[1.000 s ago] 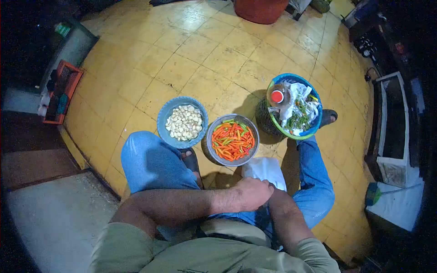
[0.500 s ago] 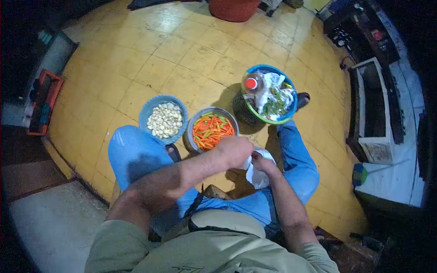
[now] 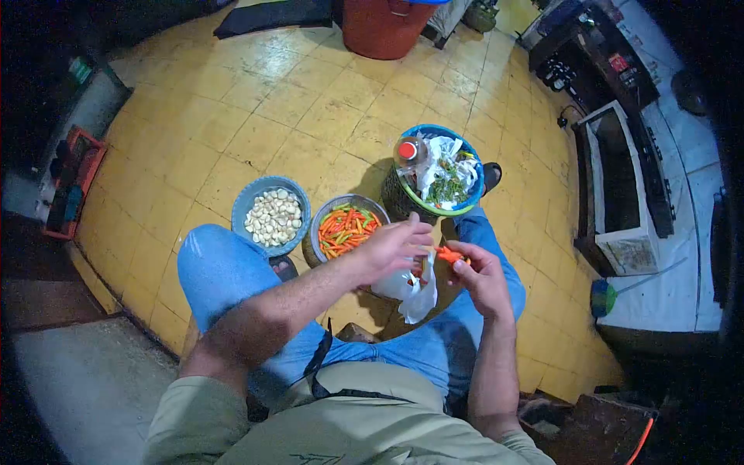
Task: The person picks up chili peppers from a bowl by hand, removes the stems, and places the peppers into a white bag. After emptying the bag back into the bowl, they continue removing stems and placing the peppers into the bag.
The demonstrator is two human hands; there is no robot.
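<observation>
Several orange-red chilies [image 3: 449, 255] are pinched in the fingers of my right hand [image 3: 482, 277], above my right thigh. My left hand [image 3: 394, 246] has its fingers apart and reaches over a white plastic bag [image 3: 419, 297], which hangs between my hands with something red showing inside. Whether the left fingers touch the bag is hard to tell. Just beyond my left hand is a grey basin of red, orange and green chilies [image 3: 346, 230]. Left of it sits a blue basin [image 3: 301, 203] of peeled white garlic cloves [image 3: 273, 218].
A bin with a blue and green rim [image 3: 474, 203] holds bags, green stems and a red-capped bottle [image 3: 408, 152]. Farther off is a red tub [image 3: 380, 31]. An orange crate [image 3: 91, 167] lies left; a white-framed cabinet [image 3: 620, 186] stands right.
My hands have moved apart from each other over the bag. Chilies now show in my right hand, and my left fingers have spread. The camera view has shifted slightly.
</observation>
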